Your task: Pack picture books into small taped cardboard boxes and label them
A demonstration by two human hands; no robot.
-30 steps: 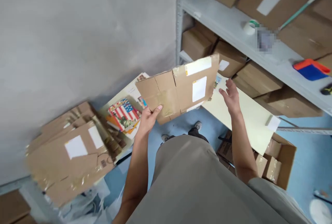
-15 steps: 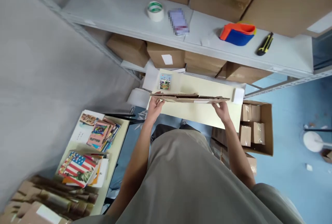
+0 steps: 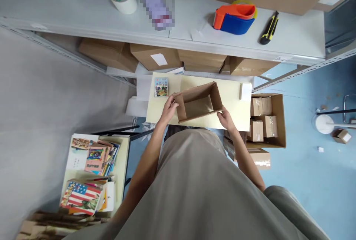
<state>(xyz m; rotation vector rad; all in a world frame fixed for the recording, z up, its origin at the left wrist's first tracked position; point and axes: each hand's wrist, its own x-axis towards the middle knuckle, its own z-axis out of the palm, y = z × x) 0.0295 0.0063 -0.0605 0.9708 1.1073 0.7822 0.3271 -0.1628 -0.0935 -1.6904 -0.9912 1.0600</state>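
Between my two hands is a brown cardboard box (image 3: 194, 94), opened out into a four-sided shape above the pale yellow table (image 3: 233, 101). I can see down between its walls. My left hand (image 3: 169, 109) grips its left end, thumb on the near side. At the lower right corner, my right hand (image 3: 226, 118) is closed on the cardboard. A small colourful booklet (image 3: 161, 87) lies on the table left of the box. To the right, near the table's edge, sits a stack of white cards or paper (image 3: 245, 92).
On the grey shelf (image 3: 191, 14) ahead are a white tape roll (image 3: 126, 1), a blurred-out flat object (image 3: 158, 10), an orange and blue tape dispenser (image 3: 236, 18) and a yellow-black utility knife (image 3: 269, 29). A large carton (image 3: 281, 121) with small boxes stands right; books (image 3: 83, 195) lie on a left side table.
The cardboard, a flat folded piece before, has been spread into an open box shape. My hands have moved slightly closer together, and the view has shifted nearer the shelf.
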